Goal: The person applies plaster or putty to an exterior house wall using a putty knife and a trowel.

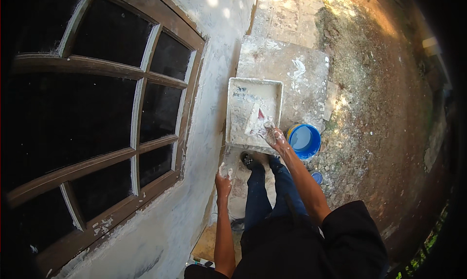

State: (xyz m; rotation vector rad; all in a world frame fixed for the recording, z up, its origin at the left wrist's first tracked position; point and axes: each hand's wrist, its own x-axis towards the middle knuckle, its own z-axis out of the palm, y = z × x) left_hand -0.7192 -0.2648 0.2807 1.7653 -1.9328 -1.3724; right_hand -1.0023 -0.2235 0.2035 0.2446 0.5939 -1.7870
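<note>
My right hand (275, 136), smeared with white, is closed around a flat putty trowel (254, 122) coated in white, with a small red patch showing. The blade is over the near part of a shallow rectangular tray (280, 96), whose inside is covered in off-white paste. Lower and to the left, my left hand (223, 181) hangs beside the wall, white on its fingers. Those fingers are loosely bent and apart, and I see nothing held in them. Just right of my right hand stands a blue-rimmed bucket (305, 142) with pale liquid inside.
On the left, a pale patchy wall (194, 133) holds a wooden window frame (146, 74) with dark panes. A white-splashed slab (306, 70) lies around the tray. A small blue round item (316, 177) sits by my leg. Rough ground (379, 108) stretches off to the right.
</note>
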